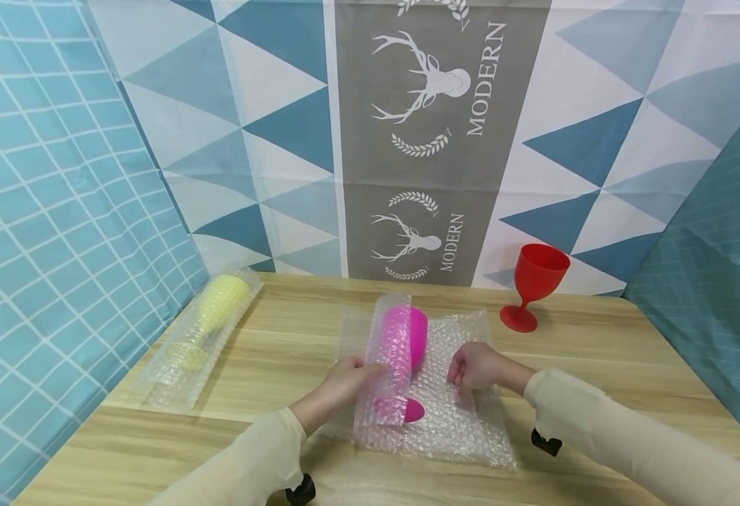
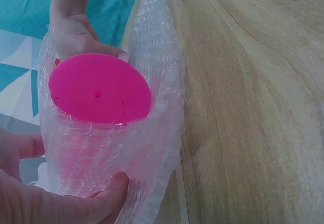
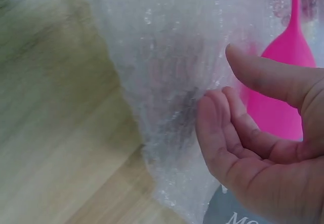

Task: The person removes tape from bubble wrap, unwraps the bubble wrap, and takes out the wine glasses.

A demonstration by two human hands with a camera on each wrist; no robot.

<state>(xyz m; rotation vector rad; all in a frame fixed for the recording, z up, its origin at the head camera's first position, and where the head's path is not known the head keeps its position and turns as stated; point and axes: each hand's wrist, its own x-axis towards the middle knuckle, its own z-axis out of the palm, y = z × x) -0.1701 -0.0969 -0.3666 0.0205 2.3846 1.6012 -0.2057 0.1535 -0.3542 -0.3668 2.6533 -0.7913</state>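
Left hand [image 1: 347,385] grips bubble wrap [image 1: 436,441] over the pink goblet [image 1: 418,336], one of three; right hand [image 1: 480,367] curls loosely.

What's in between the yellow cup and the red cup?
Between the wrapped yellow cup and the red cup, the head view shows the pink cup lying partly wrapped in bubble wrap, with the left hand and right hand near it.
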